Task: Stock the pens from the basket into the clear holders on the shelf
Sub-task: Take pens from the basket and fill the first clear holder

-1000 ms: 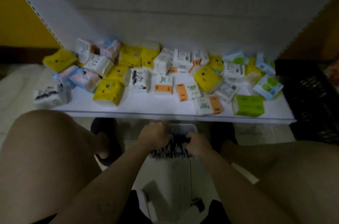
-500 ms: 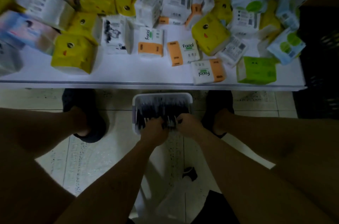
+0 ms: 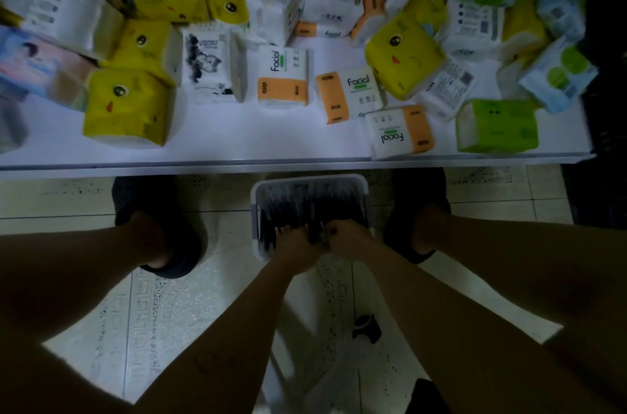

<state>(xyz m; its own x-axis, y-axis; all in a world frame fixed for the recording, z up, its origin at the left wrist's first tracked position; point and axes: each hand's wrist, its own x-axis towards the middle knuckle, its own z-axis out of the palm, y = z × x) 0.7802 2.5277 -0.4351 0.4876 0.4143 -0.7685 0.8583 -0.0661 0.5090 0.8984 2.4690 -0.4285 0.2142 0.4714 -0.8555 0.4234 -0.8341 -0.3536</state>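
1. Our left hand (image 3: 294,250) and right hand (image 3: 350,240) sit knuckle to knuckle, down in the white rectangular plastic basket (image 3: 255,210), which stands on the pale tiled floor directly beneath them.
2. Both hands are clenched on a bundle of the dark slim pens (image 3: 307,205). The fingers curl down into the pile, and the dim light hides how many pens we actually hold.
3. A second ago our view was lifted toward the shelf and our hands covered most of the basket. Now our head has dropped, and the whole far rim and the packed pens show beyond our fingers.
4. Over the last half second the hands have barely shifted. They stay at the near end of the basket, drawn a little closer together.
5. We judge that we are still gathering a handful: no pen has left the basket, so the stocking itself is not yet begun.
6. The flat white shelf board (image 3: 237,145) lies beyond our fingertips, its front edge just past the basket's far rim. It is strewn with soft tissue packs, among them a yellow tissue pack (image 3: 129,108), a white-and-orange tissue pack (image 3: 283,77) and a green tissue pack (image 3: 497,130).
7. The clear holders are not in view, so we cannot tell where the bundle must go. The lift will call for looking up first.
8. A black shoe (image 3: 146,200) stands out to the left of our left hand, and a second black shoe (image 3: 419,193) to the right of our right hand.
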